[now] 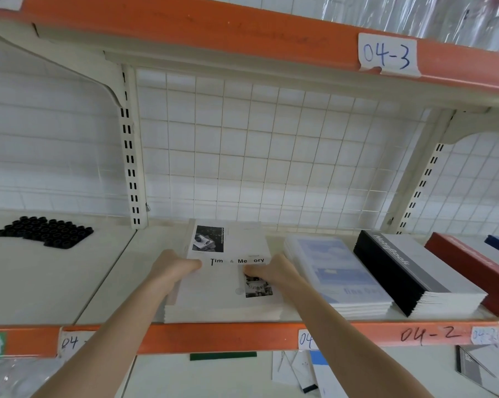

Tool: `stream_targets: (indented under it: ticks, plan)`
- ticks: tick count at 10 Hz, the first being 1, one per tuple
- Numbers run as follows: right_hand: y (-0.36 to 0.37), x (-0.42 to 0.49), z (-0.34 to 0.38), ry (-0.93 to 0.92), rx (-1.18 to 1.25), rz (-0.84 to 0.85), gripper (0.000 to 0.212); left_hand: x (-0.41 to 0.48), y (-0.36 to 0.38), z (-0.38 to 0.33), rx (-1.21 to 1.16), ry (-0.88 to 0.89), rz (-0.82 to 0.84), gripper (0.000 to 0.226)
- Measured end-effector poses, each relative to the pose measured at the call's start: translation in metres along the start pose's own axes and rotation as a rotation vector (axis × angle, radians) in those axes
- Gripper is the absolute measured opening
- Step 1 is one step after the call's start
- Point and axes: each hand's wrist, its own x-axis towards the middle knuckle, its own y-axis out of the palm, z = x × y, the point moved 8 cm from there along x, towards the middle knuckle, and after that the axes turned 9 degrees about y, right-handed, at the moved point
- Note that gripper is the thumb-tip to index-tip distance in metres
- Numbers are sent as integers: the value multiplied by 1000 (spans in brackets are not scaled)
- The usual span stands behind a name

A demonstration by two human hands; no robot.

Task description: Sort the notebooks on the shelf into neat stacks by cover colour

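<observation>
— Where is the white stack (222,310)?
— At the shelf's (110,282) front edge, against the orange lip. The left hand (173,268) and right hand (274,272) grip the top notebook (228,278) by its side edges, thumbs curled onto the matte cover.
— Room?
— Smooth cream shelf runs left to a knobbly black tray (46,231) at the back. On the right the glossy blue stack (337,277) lies just beside, then the black stack (400,271) and the red stack (466,265).

Orange-edged cream shelf (242,337). White notebook stack (225,300) with black-and-white photos; pale blue stack (340,271); black-and-grey stack (409,271); red stack (469,268); black tray (46,231), left of frame.
</observation>
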Motion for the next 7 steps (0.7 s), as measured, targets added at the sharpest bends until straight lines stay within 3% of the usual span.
stream_targets:
  ticks: [3, 4, 6, 7]
  plan:
    - [0, -11, 5, -16, -78, -15, 36, -1, -2, -1, 115, 44, 66, 40]
    - [-3, -18, 7, -39, -217, -83, 40, -7, -2, -5, 170, 109, 40, 21]
    - [-7, -31, 15, -146, -444, -165, 28, -34, -5, -38, 614, 301, -61, 28]
    - [-10, -39, 20, -267, -489, -232, 40, -52, 11, -58, 818, 438, -85, 39]
